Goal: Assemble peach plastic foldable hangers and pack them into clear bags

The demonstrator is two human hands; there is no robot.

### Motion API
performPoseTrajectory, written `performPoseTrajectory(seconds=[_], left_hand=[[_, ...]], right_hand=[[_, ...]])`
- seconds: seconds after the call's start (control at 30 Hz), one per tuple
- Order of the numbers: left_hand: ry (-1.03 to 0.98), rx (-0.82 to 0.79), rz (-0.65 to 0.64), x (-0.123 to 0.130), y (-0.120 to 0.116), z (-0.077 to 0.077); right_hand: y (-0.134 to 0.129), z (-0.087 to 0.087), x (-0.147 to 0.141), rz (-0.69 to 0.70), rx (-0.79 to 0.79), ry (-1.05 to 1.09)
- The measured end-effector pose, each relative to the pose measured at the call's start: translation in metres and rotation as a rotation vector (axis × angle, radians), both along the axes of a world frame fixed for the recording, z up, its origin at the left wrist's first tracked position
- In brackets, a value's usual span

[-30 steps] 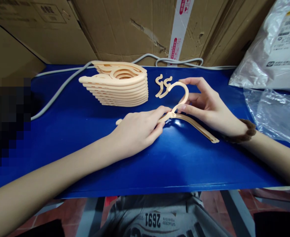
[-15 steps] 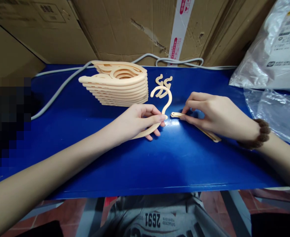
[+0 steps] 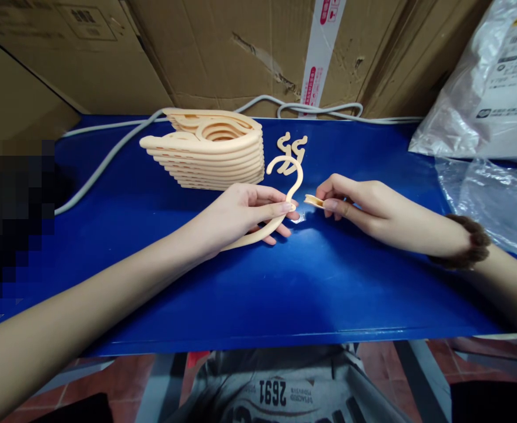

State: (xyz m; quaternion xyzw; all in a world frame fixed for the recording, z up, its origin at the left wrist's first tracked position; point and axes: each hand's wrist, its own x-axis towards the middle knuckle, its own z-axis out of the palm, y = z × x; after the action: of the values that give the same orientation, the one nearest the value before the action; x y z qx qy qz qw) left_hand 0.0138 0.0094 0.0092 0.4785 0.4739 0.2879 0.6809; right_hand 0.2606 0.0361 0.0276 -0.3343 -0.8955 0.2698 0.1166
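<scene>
My left hand pinches a cream hanger piece with a curved hook between thumb and fingers; its arm runs down to the left beneath the hand. To the right, my right hand grips a second cream hanger arm, whose grooved end points at the hook piece with a small gap between them. The rest of that arm is hidden behind the hand. Behind my left hand stands a stack of cream hanger parts. Two small S-shaped cream pieces lie just beyond the hook.
Cardboard boxes line the back of the blue table. A white cable runs along the back and left. At the right are a white plastic package and a clear plastic bag.
The arm piece in my right hand has turned, so its groove shows and its far end no longer does. My left hand and the hook piece have shifted slightly left.
</scene>
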Motion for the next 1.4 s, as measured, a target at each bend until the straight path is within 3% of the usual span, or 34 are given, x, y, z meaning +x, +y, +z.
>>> performPoseTrajectory(seconds=[0.4, 0.93, 1.27, 1.4], left_hand=[[0.017, 0.022, -0.007, -0.0024, 0.0012, -0.0026], [0.059, 0.001, 0.018, 0.0005, -0.0002, 0.0026], [0.090, 0.017, 0.012, 0.0001, -0.0001, 0.0020], [0.095, 0.017, 0.004, 0.0005, 0.0006, 0.0028]], right_hand=[[-0.0045, 0.0030, -0.0021, -0.057, 0.160, -0.207], [-0.0105, 0.0044, -0.0018, 0.007, 0.084, 0.007], [-0.0093, 0.0077, -0.0043, -0.005, 0.103, -0.036], [-0.0072, 0.0040, -0.0054, -0.041, 0.165, -0.159]])
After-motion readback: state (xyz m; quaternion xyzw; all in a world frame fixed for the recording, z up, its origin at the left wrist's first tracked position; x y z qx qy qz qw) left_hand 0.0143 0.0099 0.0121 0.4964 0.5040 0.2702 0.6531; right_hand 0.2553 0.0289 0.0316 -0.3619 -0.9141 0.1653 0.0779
